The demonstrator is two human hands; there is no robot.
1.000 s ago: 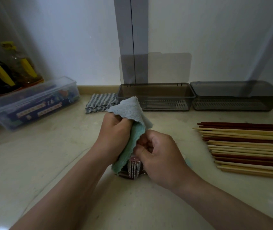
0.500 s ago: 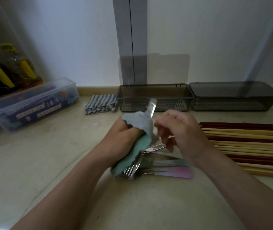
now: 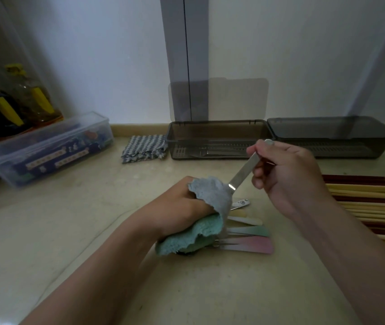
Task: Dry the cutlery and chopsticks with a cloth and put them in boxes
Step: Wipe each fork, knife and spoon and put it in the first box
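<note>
**A:** Where is the utensil now, and who holds it?

**B:** The right hand (image 3: 287,174) pinches the far end of the utensil (image 3: 243,175), with its fingers curled round the handle. The near end is hidden inside the cloth (image 3: 210,200). The left hand (image 3: 182,207) squeezes the cloth around it, above the middle of the surface (image 3: 69,242).

**A:** How do you think it will handle?

**B:** It looks like flat steel, so I judge it stiff and light, and slippery if it is wet. The handle end seems the right place to hold it. I cannot tell what the covered end is; it may be pointed. The cloth is soft and wraps around it easily.

**A:** Please count the things.

**B:** One utensil is in the hands. Just right of the cloth, four handles (image 3: 250,231) lie on the surface: one metal, one cream, one green, one pink. Their heads go under the cloth, so more may be hidden. The chopsticks (image 3: 369,207) lie in a flat row on the right, dark red and pale. There are more than a dozen, but they run out of view, so I give no exact number. At the far side stand two dark boxes, touching. The open box (image 3: 215,139) on the left has something metal inside. The shut box (image 3: 332,134) is on its right.
</note>
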